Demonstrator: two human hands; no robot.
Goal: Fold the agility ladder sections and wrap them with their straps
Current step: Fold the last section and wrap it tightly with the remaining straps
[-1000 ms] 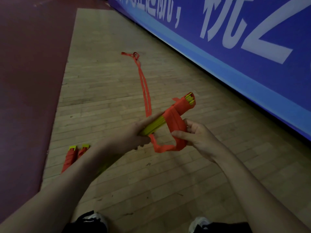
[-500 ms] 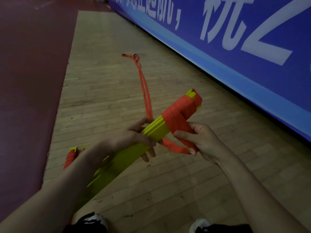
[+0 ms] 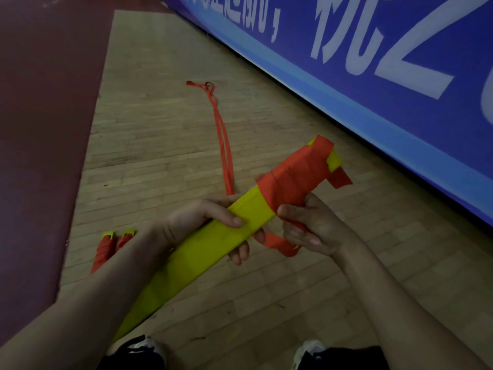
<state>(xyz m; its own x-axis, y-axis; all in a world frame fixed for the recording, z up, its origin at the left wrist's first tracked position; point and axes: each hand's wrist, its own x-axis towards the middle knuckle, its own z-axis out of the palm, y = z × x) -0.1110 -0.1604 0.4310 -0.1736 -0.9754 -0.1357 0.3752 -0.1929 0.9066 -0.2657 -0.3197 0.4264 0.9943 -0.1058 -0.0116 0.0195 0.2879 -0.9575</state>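
- One ladder bundle (image 3: 202, 252) — left hand (image 3: 202, 222) gripped it.
- One strap (image 3: 293, 177) round its end — right hand (image 3: 314, 231) pinched it.
- Two wrapped bundles (image 3: 105, 249) lay left of it.

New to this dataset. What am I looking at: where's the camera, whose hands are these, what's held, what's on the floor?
There is no robot here. All the pictures come from one camera worn on a person's head, looking down at their two bare hands. The left hand grips a stack of yellow ladder rungs, whose far end is wound in orange strap. The right hand holds a loose loop of that strap just under the stack, and the strap tail trails away across the wooden floor. Two wrapped bundles lie on the floor at the left. A blue banner runs along the right.
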